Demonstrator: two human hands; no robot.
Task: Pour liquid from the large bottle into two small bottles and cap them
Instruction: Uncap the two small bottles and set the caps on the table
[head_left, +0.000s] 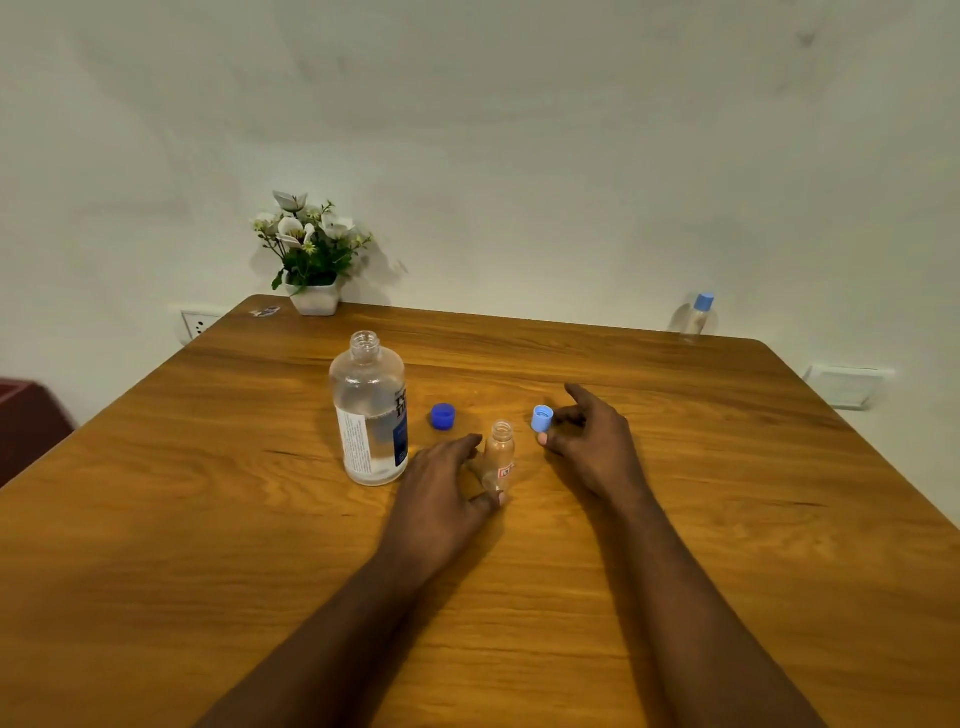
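Observation:
A large clear bottle (370, 415) stands uncapped, about half full of clear liquid, left of centre on the wooden table (208, 519). Its dark blue cap (443, 416) lies beside it. A small clear bottle (500, 454) stands open in the middle, with my left hand (447, 499) holding it between thumb and fingers near its base. My right hand (592, 441) pinches a light blue cap (542, 418) just right of that bottle's mouth. A second small bottle (697, 316), capped in light blue, stands at the table's far right edge by the wall.
A white pot of artificial flowers (313, 254) sits at the far left corner of the table. A small wrapper (265, 311) lies beside it. Wall sockets (197, 325) sit low on the wall. A dark red object (26, 421) stands left of the table.

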